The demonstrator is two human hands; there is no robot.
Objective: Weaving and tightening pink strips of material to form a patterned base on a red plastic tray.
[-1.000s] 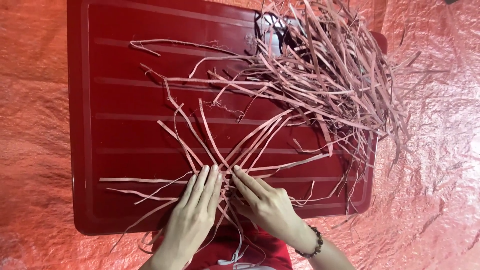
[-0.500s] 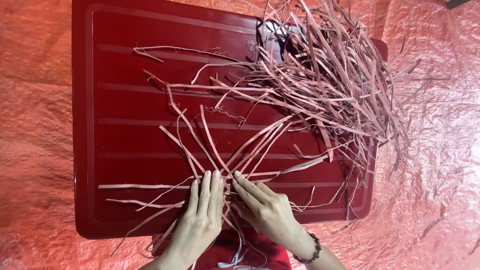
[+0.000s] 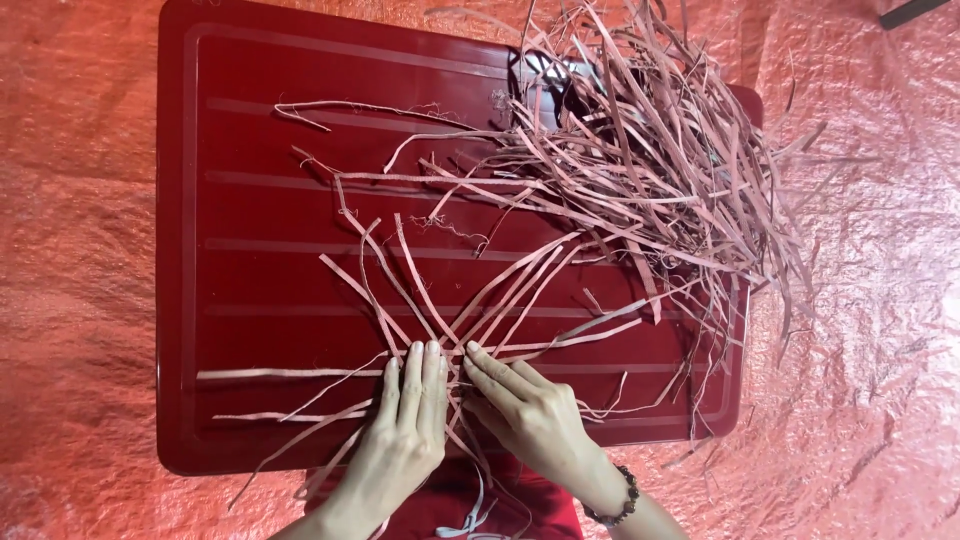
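- My left hand (image 3: 405, 430) and right hand (image 3: 525, 415) press flat, fingers together, on crossed pink strips (image 3: 450, 330) on the red worktop (image 3: 250, 210).
- Looks mid-weave; next strip from the tangled pile (image 3: 650, 170) probably needs careful threading.

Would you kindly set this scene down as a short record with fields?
Surface: red ribbed tray on an orange sheet
Left hand: flat, fingers pressed on crossing pink strips
Right hand: fingers on the same strips, beside the left hand
Pile: loose heap of strips on the tray's far right, spilling over its edge
Wrist: dark bead bracelet on the right
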